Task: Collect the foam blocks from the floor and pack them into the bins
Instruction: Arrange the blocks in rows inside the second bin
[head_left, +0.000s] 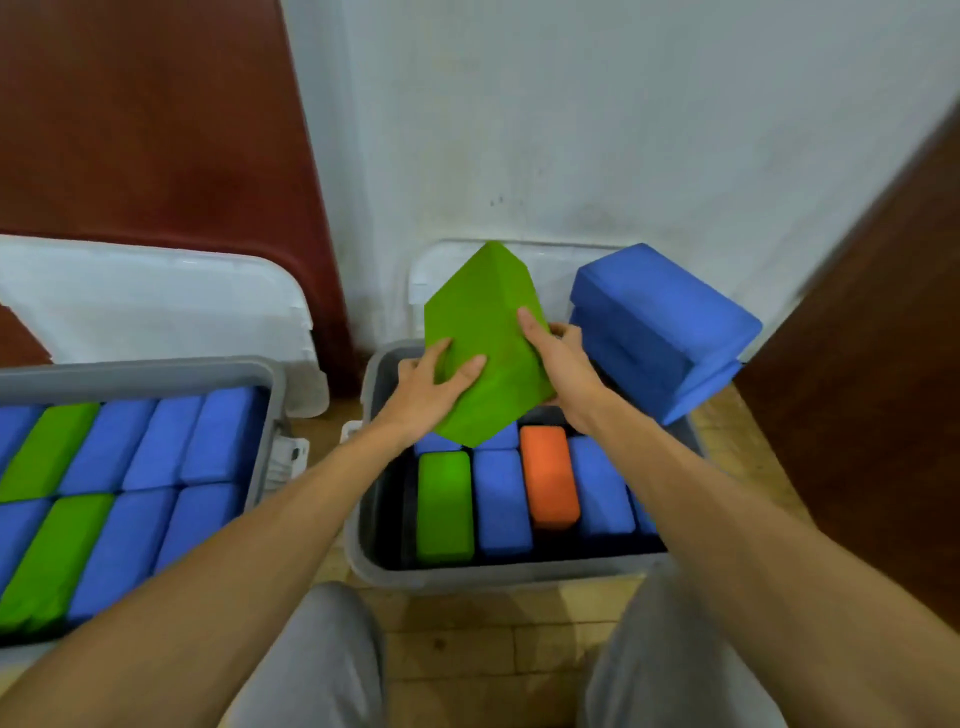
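A green foam block (480, 332) hangs tilted above the far half of the right grey bin (498, 574). My left hand (428, 387) grips its left side and my right hand (563, 371) grips its right edge. Inside this bin stand a green block (445, 506), blue blocks (503, 501) and an orange block (549, 475) on end. Two stacked blue blocks (657, 327) rest on the bin's far right corner. The left grey bin (156, 371) is packed with blue blocks (156, 441) and green blocks (49, 452).
White bin lids (156, 296) lean against the wall behind both bins. A dark red panel (156, 119) stands at the back left and a brown wooden surface (872, 364) at the right. My grey-trousered knees are on the tiled floor (467, 623) before the bins.
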